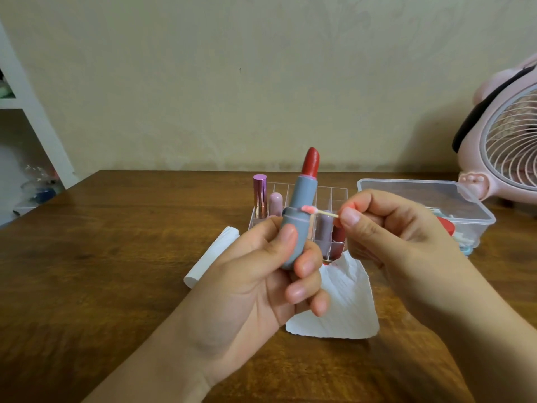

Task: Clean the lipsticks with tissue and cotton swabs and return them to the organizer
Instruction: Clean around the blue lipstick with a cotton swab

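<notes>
Rolled tissue (pixel 211 255) lies on the surface (pixel 116 228). Left hand (pixel 261 274) wraps the grey lipstick (pixel 299 210), red bullet up, above a flat tissue (pixel 343 303), organizer (pixel 334 196) behind. Right hand (pixel 392 228), pinch grip on the cotton swab (pixel 319 211), holds its pink tip against the tube's collar.

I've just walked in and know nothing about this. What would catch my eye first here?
Centre stage, the left hand holds upright an open grey-blue lipstick tube with a bright red bullet. The right hand pinches a pink-stained wooden cotton swab against the tube's side. Behind stands a clear acrylic organizer with more lipsticks.
</notes>
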